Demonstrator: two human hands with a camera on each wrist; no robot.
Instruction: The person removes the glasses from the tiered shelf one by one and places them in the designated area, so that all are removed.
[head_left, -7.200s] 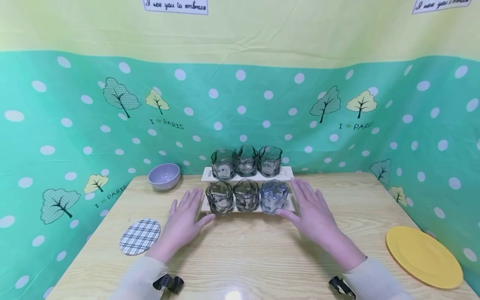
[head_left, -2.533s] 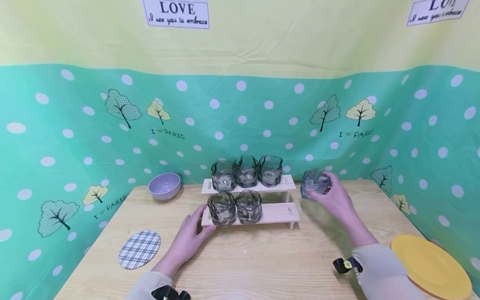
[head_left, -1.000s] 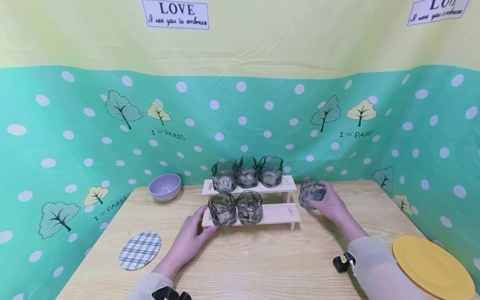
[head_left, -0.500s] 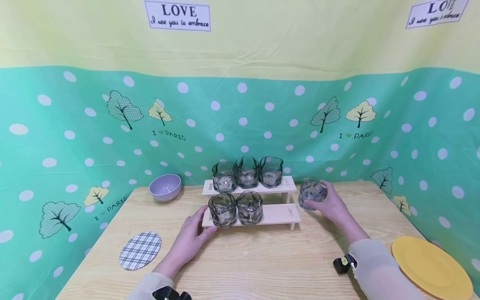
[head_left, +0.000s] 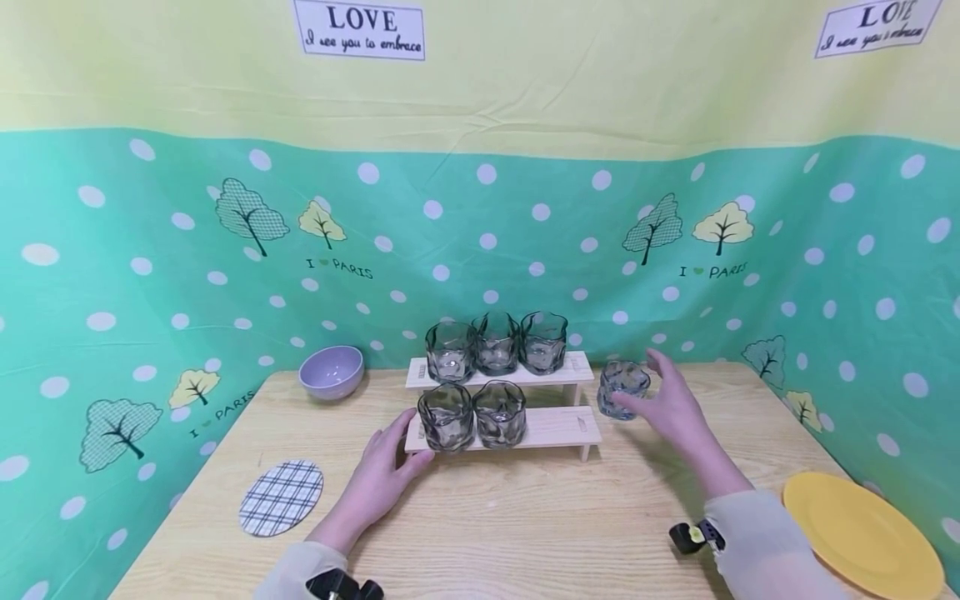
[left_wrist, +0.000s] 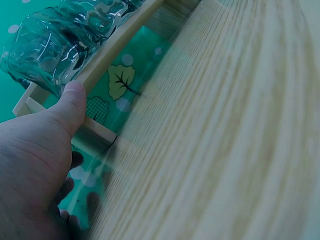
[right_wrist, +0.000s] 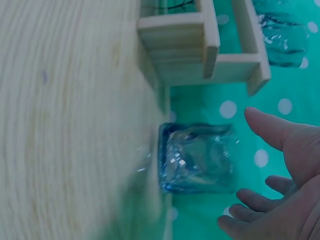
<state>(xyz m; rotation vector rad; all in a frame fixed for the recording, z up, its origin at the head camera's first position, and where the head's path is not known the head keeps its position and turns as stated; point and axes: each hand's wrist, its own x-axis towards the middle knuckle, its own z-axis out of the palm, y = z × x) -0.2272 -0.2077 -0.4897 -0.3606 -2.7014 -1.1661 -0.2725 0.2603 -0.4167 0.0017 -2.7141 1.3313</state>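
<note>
I found the bluish glass [head_left: 622, 389] standing on the wooden table [head_left: 525, 517], right of centre in the head view, just beside the two-tier rack [head_left: 555, 425]. My right hand [head_left: 671, 404] had its fingers spread and slack around the glass, gripping nothing. My left hand [head_left: 378, 479], left of centre, lay flat, its thumb pressed to the rack's lower shelf edge. In my judgement, the right hand should draw straight back, clear of the rim, while the left steadies the rack.
</note>
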